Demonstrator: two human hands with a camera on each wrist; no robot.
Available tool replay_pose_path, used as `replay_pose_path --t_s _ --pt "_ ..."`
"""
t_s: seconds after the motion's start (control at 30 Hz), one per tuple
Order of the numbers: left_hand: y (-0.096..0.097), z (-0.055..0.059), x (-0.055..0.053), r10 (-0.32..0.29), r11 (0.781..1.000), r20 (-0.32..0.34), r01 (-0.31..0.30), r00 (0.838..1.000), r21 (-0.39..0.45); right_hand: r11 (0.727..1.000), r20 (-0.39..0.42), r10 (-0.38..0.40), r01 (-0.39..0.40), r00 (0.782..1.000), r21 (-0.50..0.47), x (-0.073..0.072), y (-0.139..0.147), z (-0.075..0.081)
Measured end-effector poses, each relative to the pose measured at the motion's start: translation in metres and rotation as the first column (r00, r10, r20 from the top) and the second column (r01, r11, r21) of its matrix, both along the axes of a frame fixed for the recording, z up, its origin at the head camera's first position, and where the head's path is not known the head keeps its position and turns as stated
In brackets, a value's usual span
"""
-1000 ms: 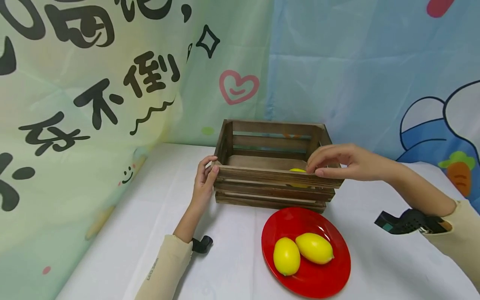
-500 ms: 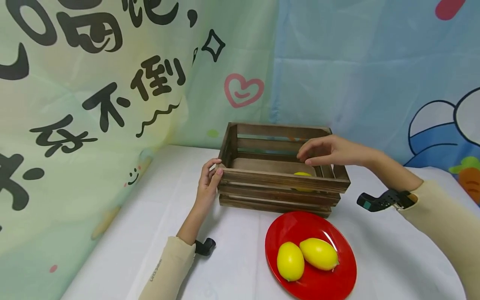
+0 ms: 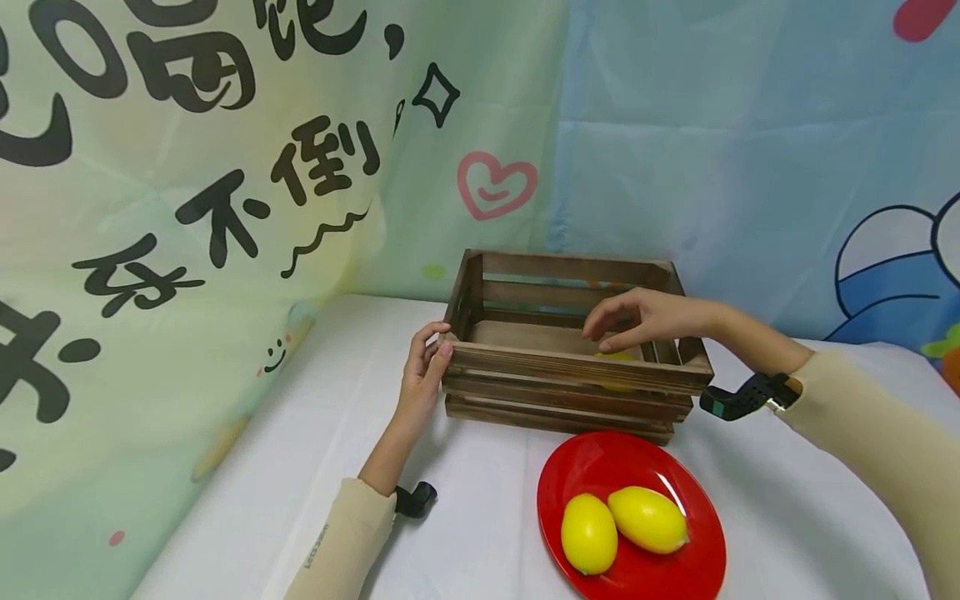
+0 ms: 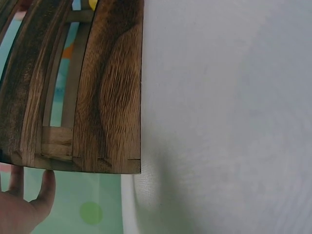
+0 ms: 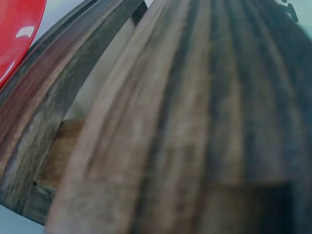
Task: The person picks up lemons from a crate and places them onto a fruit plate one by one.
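A slatted wooden crate (image 3: pixel 573 367) stands on the white-covered table, with a yellow lemon (image 3: pixel 617 357) partly visible inside behind its front slats. My left hand (image 3: pixel 422 375) grips the crate's left front corner, thumb near the front rim; in the left wrist view, its fingers (image 4: pixel 46 192) meet the crate's end. Over the crate's right half, my right hand (image 3: pixel 648 319) hangs just above the lemon, fingers loosely bent and thumb apart. No object shows in it. The right wrist view holds only blurred crate slats (image 5: pixel 185 117), not the hand.
In front of the crate lies a red plate (image 3: pixel 555 533) bearing two lemons (image 3: pixel 589 535). A printed cloth backdrop (image 3: pixel 675 150) rises behind the table and along its left side. Each wrist wears a black camera band (image 3: pixel 742 398).
My right hand has moved from the crate's right front rim leftward and in over the lemon. My left hand stays at the corner. The whole head view has shifted slightly.
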State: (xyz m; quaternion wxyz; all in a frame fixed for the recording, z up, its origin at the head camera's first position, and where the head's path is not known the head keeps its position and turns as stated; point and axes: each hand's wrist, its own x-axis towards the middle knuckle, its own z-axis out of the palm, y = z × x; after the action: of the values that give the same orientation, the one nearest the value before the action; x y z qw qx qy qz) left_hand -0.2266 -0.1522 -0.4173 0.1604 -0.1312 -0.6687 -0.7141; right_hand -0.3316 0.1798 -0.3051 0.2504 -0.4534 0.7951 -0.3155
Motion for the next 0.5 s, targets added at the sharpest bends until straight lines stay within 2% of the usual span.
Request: replay_pose_path --t_s 0.27,0.5 --pt "0.002 0.0 -0.002 0.005 1.0 0.005 -0.005 1.0 -0.014 0.999 0.012 0.001 -0.001 1.0 0.042 -0.008 -0.004 -0.008" --pt "0.0 0.002 0.002 0.023 0.999 0.036 -0.022 0.999 -0.026 0.995 -0.04 -0.006 0.01 0.999 0.103 -0.011 -0.01 -0.009"
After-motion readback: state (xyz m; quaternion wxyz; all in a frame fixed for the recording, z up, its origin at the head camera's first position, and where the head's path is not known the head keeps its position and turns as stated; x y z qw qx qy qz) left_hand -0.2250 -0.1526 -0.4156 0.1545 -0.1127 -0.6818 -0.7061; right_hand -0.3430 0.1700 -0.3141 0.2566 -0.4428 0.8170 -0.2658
